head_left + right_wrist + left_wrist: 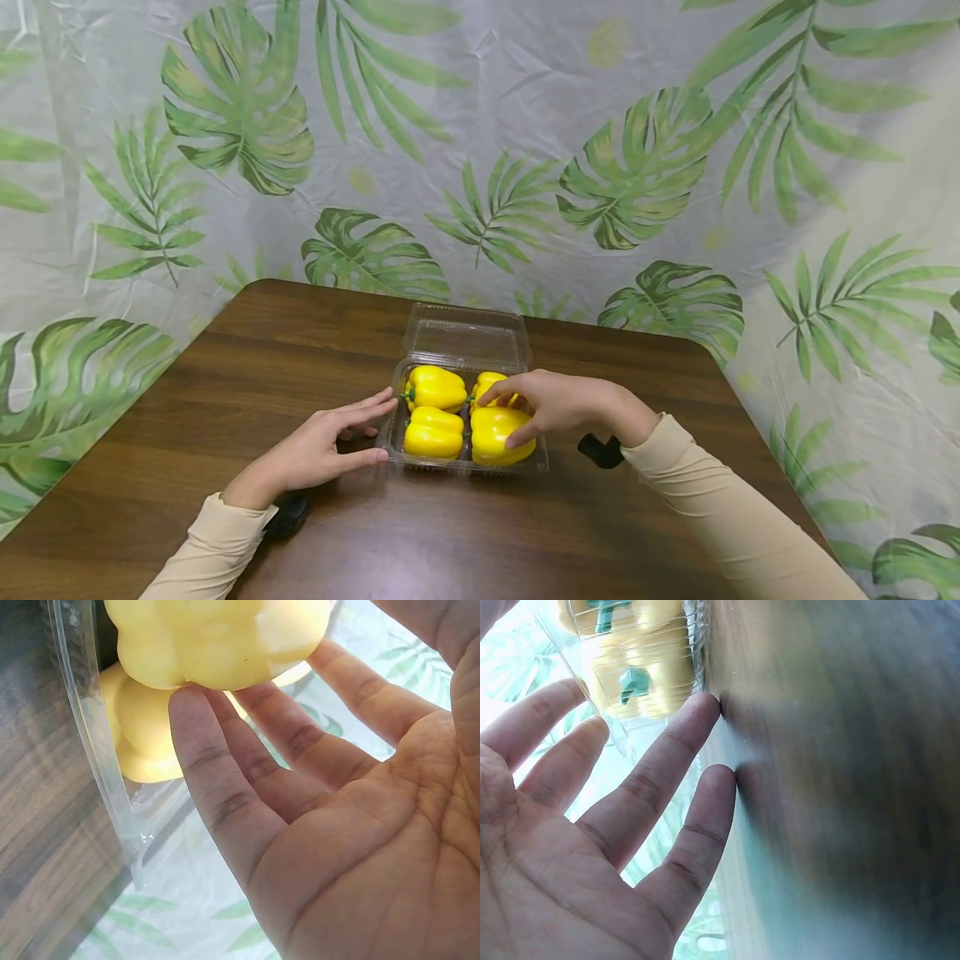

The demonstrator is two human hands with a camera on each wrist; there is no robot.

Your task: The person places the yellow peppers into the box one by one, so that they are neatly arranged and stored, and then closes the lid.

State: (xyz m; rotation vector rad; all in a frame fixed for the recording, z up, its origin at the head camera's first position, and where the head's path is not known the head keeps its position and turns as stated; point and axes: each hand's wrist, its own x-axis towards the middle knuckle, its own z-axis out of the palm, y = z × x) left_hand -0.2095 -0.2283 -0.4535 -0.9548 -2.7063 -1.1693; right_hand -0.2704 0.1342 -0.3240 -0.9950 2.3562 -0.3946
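A clear plastic clamshell box [393,443] sits on the table with several yellow bell peppers in it. My right hand [561,402] grips the front right bell pepper [491,435], thumb at its front and fingers over its far side. In the right wrist view this pepper stands higher than the other one beside it. Behind it, the back right bell pepper [489,382] is partly covered by my fingers. The back left pepper [438,388] and front left pepper [433,433] lie alongside. My left hand [321,448] rests with extended fingers against the box's left side.
The box's clear lid [468,335] is folded back toward the far table edge. Beneath everything is a dark brown wooden table [315,350], and a leaf-patterned curtain [510,100] hangs behind it. Dark wrist straps show under both sleeves.
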